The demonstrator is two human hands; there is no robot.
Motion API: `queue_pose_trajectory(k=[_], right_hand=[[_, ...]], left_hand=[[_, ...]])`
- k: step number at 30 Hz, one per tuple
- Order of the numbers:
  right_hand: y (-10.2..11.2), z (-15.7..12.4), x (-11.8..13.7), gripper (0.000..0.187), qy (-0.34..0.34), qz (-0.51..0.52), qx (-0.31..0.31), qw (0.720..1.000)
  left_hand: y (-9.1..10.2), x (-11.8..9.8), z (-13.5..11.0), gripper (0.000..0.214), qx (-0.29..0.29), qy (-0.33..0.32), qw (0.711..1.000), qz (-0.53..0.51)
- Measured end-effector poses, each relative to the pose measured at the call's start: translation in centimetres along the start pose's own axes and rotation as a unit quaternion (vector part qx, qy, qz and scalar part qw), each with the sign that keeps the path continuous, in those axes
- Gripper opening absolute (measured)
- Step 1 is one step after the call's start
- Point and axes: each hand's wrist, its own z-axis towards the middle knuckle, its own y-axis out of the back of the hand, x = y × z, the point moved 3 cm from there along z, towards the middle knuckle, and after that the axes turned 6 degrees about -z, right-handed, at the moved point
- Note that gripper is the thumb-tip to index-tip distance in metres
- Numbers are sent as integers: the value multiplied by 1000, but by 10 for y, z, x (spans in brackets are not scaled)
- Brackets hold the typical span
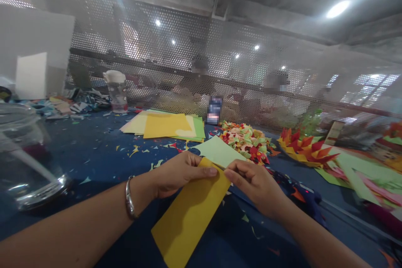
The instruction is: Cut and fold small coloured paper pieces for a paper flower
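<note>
My left hand point(180, 173) and my right hand point(253, 184) both pinch the far end of a yellow paper sheet point(188, 217) held just over the dark blue table point(94, 150). The left thumb lies along the sheet's top edge, and the right fingers are curled closed on the corner beside it. A metal bangle point(129, 198) circles my left wrist. Just beyond my fingers a pale green sheet point(218, 150) lies flat on the table.
A stack of yellow and green sheets point(166, 126) lies further back. A heap of small folded paper pieces point(246, 138) and red-orange folded shapes point(304, 146) sit to the right. A glass jar point(25, 159) stands at left. Paper scraps litter the table. People sit behind a perforated screen point(220, 63).
</note>
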Motion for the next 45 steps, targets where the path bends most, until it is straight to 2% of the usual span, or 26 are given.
queue_pose_trajectory(k=[11, 18, 29, 45], right_hand=[[-1, 1, 1, 33, 4, -4, -7, 1000], [0, 1, 2, 33, 3, -6, -10, 1000], [0, 1, 1, 33, 2, -8, -12, 1000], [-1, 0, 1, 32, 0, -1, -1, 1000]], left_hand=[[3, -1, -1, 24, 4, 19, 1000, -2], [3, -9, -6, 23, -18, -8, 1000, 11], [3, -6, -3, 22, -9, -23, 1000, 15], [2, -2, -3, 24, -8, -3, 1000, 25]])
